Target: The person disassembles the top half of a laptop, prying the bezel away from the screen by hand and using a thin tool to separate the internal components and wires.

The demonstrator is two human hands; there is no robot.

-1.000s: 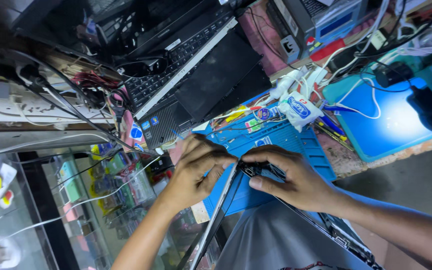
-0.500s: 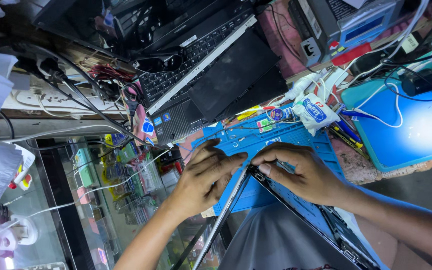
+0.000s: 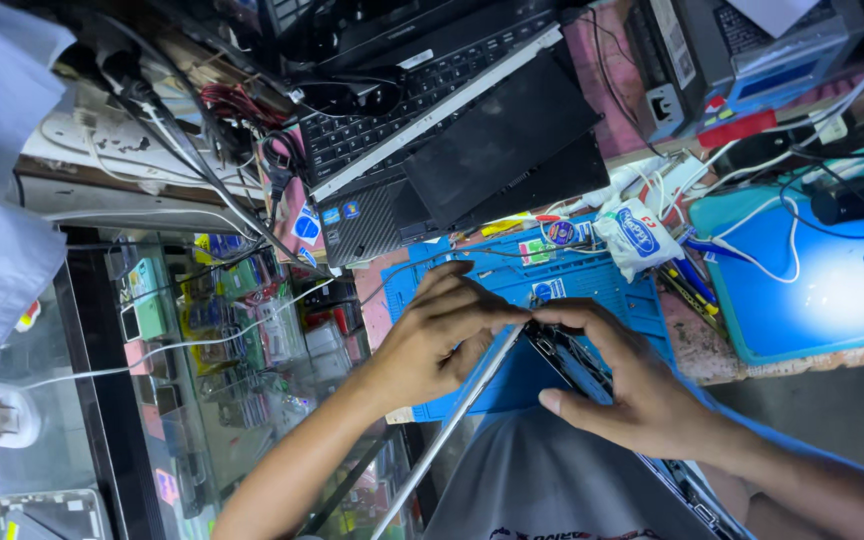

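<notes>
Below the glass counter (image 3: pixel 112 380) at left, small coloured packages fill the shelves. The left hand (image 3: pixel 442 335) pinches the top of a thin silver panel (image 3: pixel 452 430), whose long axis slants from lower left up to the right. The right hand (image 3: pixel 622 390) grips the opened laptop base (image 3: pixel 572 360) beside it, over a ribbed blue mat (image 3: pixel 572 275). A crumpled white-and-blue sachet (image 3: pixel 637 235) lies farther right.

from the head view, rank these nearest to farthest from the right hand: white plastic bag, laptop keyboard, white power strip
1. white plastic bag, just above the right hand, on the blue mat.
2. laptop keyboard, farther up and to the left, at the back of the bench.
3. white power strip, far left, under tangled cables.
</notes>
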